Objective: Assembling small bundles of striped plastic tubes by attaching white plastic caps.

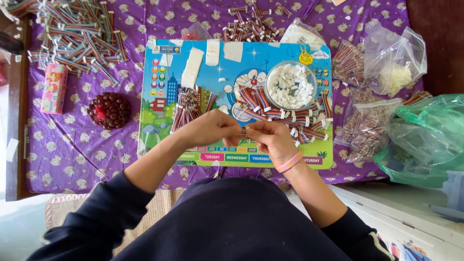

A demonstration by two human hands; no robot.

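My left hand (210, 127) and my right hand (272, 138) meet over the near edge of a colourful cartoon board (169, 125). Between the fingertips of both hands I pinch a small multicoloured ribbon cable piece (244, 130). A pink band circles my right wrist. Behind my hands, a clear round bowl (290, 86) holds several small white connector housings. Loose ribbon cables with white ends (299, 118) lie around the bowl, and a bundle of bare ribbon cables (188, 107) lies to the left on the board.
A large pile of finished cables (79, 36) lies far left on the purple cloth (72, 145). A dark beaded pouch (109, 110) and pink box (53, 88) sit left. Clear bags (394, 63) and a green bag (425, 140) crowd the right.
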